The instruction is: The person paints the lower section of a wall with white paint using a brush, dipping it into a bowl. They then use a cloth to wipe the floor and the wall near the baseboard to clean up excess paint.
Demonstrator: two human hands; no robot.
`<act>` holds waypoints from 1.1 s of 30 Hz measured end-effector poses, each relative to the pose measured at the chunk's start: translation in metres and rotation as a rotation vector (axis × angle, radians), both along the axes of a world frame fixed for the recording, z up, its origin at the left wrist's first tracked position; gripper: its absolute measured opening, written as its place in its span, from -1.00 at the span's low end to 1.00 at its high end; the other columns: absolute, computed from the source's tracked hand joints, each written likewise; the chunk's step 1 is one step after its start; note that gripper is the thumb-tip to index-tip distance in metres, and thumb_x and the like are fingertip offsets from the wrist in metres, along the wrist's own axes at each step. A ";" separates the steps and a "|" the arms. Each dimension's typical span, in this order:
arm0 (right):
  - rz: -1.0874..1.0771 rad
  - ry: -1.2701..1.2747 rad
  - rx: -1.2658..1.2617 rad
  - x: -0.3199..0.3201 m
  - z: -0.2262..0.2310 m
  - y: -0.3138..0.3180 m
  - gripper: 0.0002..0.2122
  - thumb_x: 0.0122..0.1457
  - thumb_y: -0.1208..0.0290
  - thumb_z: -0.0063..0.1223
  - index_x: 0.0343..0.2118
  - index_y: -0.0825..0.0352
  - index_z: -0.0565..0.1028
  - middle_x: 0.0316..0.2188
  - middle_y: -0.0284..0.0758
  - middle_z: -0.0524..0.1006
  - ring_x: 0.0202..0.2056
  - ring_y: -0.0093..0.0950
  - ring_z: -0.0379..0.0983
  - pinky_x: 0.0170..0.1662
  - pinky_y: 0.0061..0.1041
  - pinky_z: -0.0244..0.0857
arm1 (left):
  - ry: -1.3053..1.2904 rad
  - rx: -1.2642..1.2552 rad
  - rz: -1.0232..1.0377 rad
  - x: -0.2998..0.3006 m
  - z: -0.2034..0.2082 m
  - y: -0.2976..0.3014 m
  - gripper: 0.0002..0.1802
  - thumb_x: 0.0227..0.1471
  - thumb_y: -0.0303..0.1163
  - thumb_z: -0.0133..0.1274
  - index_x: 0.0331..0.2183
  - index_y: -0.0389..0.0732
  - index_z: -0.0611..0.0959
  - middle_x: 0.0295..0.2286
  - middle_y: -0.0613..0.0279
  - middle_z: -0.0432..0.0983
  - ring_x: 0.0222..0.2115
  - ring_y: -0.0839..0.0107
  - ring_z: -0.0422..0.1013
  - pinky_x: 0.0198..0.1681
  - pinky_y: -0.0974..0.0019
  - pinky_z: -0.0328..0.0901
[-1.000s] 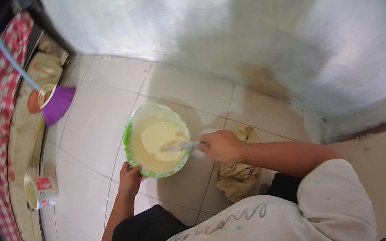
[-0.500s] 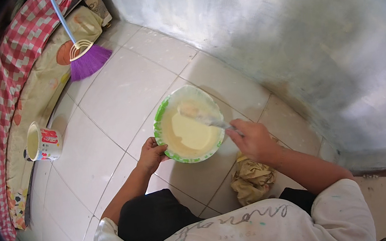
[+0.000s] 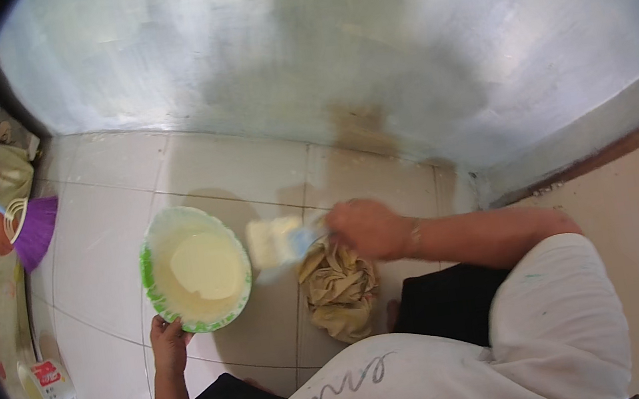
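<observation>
My left hand [image 3: 168, 340] grips the near rim of a green-and-white basin [image 3: 150, 282] that holds pale cream paint [image 3: 206, 266]. The fingers lie under the rim and the thumb lies over it. In my right hand [image 3: 364, 227] is a paintbrush [image 3: 277, 242], its wide bristles coated in cream and pointing left toward the basin. The brush is blurred by motion and is apart from the basin, just right of its rim. Below the brush, a crumpled tan cloth [image 3: 339, 290] lies on the floor tiles.
A grey-white wall [image 3: 252, 55] rises ahead, with a brownish patch low down. At the far left stand a purple broom [image 3: 37, 232] and a printed white tub [image 3: 53, 386], beside a tan cushion-like edge [image 3: 7, 172]. Pale tiles [image 3: 93, 229] cover the floor.
The paintbrush has come out of the basin and moved to its right in my right hand. My view has turned right, so more wall shows; my left hand still grips the basin.
</observation>
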State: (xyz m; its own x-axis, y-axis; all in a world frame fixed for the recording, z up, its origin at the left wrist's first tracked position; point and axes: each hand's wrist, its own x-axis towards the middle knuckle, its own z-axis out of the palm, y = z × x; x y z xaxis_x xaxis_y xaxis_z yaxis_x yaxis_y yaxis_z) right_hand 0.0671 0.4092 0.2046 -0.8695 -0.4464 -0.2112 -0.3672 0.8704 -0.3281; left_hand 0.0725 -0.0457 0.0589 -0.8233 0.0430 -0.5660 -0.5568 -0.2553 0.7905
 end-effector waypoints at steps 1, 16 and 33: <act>-0.107 0.056 0.043 0.010 0.006 0.032 -0.78 0.19 0.27 -0.06 -0.31 0.35 0.40 -0.34 -0.09 0.46 -0.26 -0.10 0.44 -0.18 -0.16 0.31 | 0.016 0.005 -0.049 -0.001 -0.008 -0.008 -0.69 0.02 -0.61 -0.02 -0.16 -0.30 0.33 -0.24 0.03 0.46 -0.26 0.24 0.49 -0.19 0.14 0.49; -1.109 0.010 0.843 0.135 -0.004 0.362 -0.73 0.13 0.20 0.03 -0.40 0.35 0.53 -0.34 -0.08 0.55 -0.24 -0.08 0.48 -0.19 -0.15 0.35 | -0.055 -0.201 -0.111 -0.011 0.014 0.014 -0.70 0.05 -0.56 -0.04 -0.14 -0.27 0.33 -0.21 0.08 0.44 -0.25 0.27 0.50 -0.22 0.15 0.50; -1.212 -0.010 0.838 0.129 -0.068 0.426 -0.80 0.08 0.38 -0.09 -0.39 0.30 0.59 -0.32 -0.10 0.58 -0.22 -0.15 0.52 -0.15 -0.21 0.39 | -0.124 -0.281 -0.063 -0.012 0.017 0.024 -0.72 0.07 -0.56 -0.07 -0.14 -0.27 0.32 -0.21 0.05 0.44 -0.27 0.29 0.50 -0.24 0.20 0.50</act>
